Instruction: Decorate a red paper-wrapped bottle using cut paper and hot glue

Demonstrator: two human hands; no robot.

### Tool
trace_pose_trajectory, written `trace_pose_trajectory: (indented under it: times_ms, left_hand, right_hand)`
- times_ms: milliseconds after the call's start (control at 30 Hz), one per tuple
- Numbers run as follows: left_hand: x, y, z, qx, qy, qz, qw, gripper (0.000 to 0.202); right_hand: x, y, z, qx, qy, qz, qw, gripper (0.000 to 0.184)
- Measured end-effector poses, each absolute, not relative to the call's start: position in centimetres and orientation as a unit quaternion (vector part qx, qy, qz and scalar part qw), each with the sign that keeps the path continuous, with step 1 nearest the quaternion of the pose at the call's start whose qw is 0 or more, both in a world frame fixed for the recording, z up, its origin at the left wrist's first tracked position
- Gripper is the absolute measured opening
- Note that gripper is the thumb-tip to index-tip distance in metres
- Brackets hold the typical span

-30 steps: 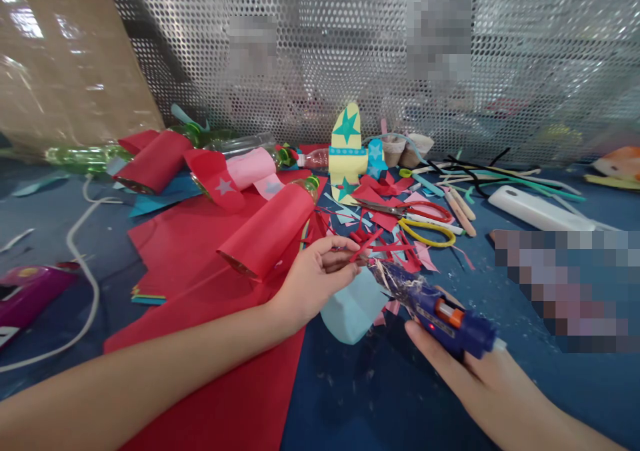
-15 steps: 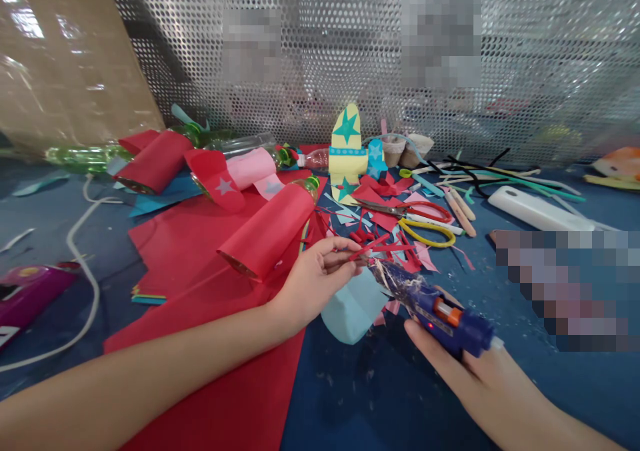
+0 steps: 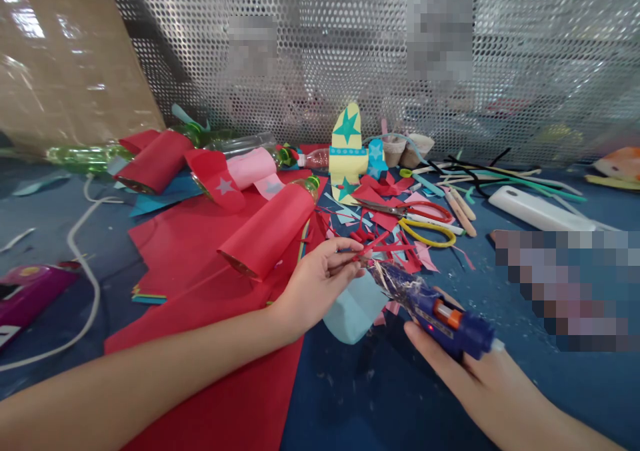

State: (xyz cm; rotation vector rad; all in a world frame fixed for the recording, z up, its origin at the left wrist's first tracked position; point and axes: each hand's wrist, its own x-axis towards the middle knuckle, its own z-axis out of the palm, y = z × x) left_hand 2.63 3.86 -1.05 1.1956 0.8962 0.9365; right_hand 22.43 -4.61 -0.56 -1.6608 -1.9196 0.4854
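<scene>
My right hand (image 3: 480, 364) grips a blue glue gun (image 3: 440, 314) with an orange part on top and a small red light. Glue strands cover its front end, which points left toward my other hand. Closed in a pinch, my left hand (image 3: 320, 278) holds a thin red paper strip (image 3: 373, 244) right at the glue gun's nozzle. Below the nozzle lies a light blue paper piece (image 3: 355, 311), partly covered by my fingers. Left of my left hand rests a bottle wrapped in red paper (image 3: 273, 228) with a green cap. Large red paper sheets (image 3: 215, 384) spread beneath my left arm.
Scissors (image 3: 405, 211) with red and yellow handles lie among paper scraps. A yellow paper-covered rocket shape (image 3: 347, 161) stands behind them. At right are a white device (image 3: 537, 208) and pipe cleaners (image 3: 525, 178); at left, a purple object (image 3: 35, 298) and a white cord (image 3: 83, 258).
Almost nothing differs. My left fingers have shifted very slightly near the nozzle, still holding the red strip; the glue gun has stayed nearly in place.
</scene>
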Motion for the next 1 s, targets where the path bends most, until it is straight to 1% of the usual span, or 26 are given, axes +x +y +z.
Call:
trace_pose_trajectory:
  times_ms: [167, 433, 600, 800, 1000]
  left_hand:
    - [2.7, 3.8, -0.8, 0.523, 0.401, 0.412, 0.629, 0.017]
    - [2.8, 3.8, -0.4, 0.513, 0.406, 0.417, 0.631, 0.018]
    - [2.7, 3.8, -0.6, 0.517, 0.409, 0.410, 0.630, 0.016]
    - [2.7, 3.9, -0.8, 0.519, 0.398, 0.417, 0.631, 0.015]
    - [2.8, 3.9, -0.5, 0.499, 0.393, 0.434, 0.639, 0.011]
  right_hand:
    - [22.9, -4.6, -0.5, -0.574, -0.758, 0.177, 0.254, 0.043]
    - [23.2, -4.4, -0.8, -0.564, -0.772, 0.169, 0.239, 0.051]
    - [22.9, -4.5, -0.7, -0.568, -0.763, 0.186, 0.246, 0.044]
    - [22.7, -4.5, -0.8, -0.615, -0.724, 0.167, 0.264, 0.049]
    - [22.4, -4.2, 0.1, -0.619, -0.716, 0.127, 0.298, 0.040]
